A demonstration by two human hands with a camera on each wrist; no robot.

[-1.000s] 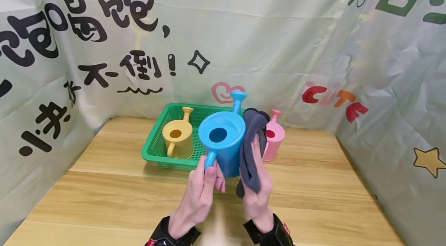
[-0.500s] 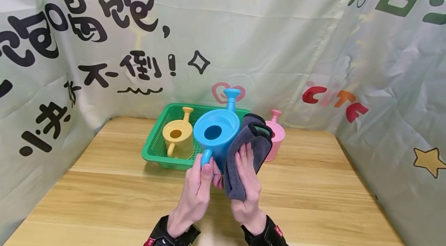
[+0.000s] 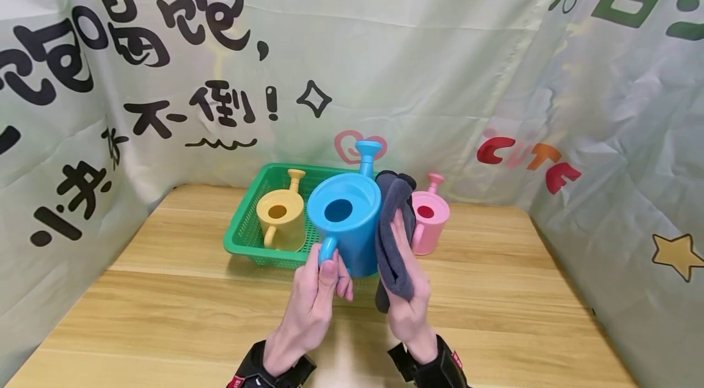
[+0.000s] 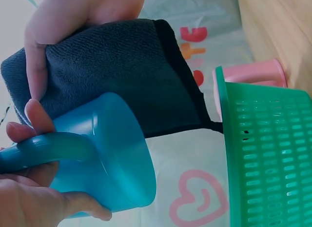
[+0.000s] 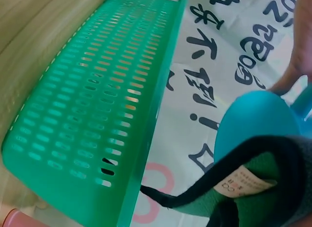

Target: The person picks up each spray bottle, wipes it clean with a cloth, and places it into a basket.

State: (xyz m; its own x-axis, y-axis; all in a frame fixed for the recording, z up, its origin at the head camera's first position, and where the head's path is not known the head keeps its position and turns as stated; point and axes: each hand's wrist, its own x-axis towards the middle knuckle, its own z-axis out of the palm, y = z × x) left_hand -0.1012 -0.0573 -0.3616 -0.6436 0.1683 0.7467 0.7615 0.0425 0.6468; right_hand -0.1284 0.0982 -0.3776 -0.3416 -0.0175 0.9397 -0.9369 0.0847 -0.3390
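My left hand (image 3: 312, 302) grips the handle of a blue watering can (image 3: 360, 244), which is held up over the front of the green basket with its sprinkler head pointing away. On the can's right side is a folded dark grey cloth (image 3: 392, 250). My right hand (image 3: 411, 296) holds this cloth with long, fairly straight fingers along its outer face. In the left wrist view its thumb (image 4: 36, 73) lies over the cloth (image 4: 107, 66), behind the can's body (image 4: 129, 173). A pale label (image 5: 239, 182) shows on the cloth's green underside in the right wrist view.
A green slotted basket (image 3: 239, 247) stands at the back of the wooden table (image 3: 181, 314), with a yellow watering can (image 3: 291, 226) inside. To its right, a pink watering can (image 3: 437, 230) stands on the table. A printed curtain (image 3: 440, 70) hangs behind and along both sides.
The right hand and cloth slid down and left across the can, tilting, then returned up and right to its side. The blue can shifted slightly left; the left hand kept its grip.
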